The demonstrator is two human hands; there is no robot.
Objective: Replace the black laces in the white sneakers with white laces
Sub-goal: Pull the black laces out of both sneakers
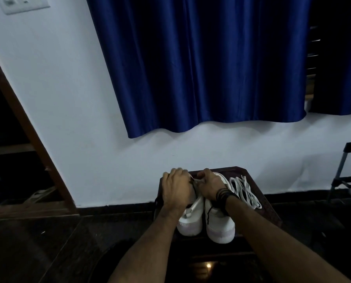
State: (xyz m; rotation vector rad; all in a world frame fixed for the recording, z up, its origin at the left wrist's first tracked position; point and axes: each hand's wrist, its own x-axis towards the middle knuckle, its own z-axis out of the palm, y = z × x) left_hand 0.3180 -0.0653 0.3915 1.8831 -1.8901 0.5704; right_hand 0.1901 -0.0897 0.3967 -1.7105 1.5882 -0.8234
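From my remote seat I read the scene from the left: my left hand (177, 188) lies over the top of the left sneaker (191, 221), fingers curled down round its upper and gripping it, steadying the shoe on the dark stool (268, 209); a bit of black lace (194, 187) shows in the gap between the two hands, and a thin pale strand runs there too, though I cannot tell which lace it belongs to; my right hand (209, 186), with dark bands at the wrist, has its fingers bent in toward that gap and seems to pinch the lace, but the fingertips are hidden, so I say that as a judgement; beneath it stands the right sneaker (219, 223), touching its partner, a black lace end hanging down its heel; further right the white laces (245, 193) lie loose on the stool, just beside the right sneaker and near my right wrist; to do this step well I would keep the left grip firm, draw the black lace out one eyelet at a time with short pulls, and avoid snagging; the white laces are within easy reach once the eyelets are bare.
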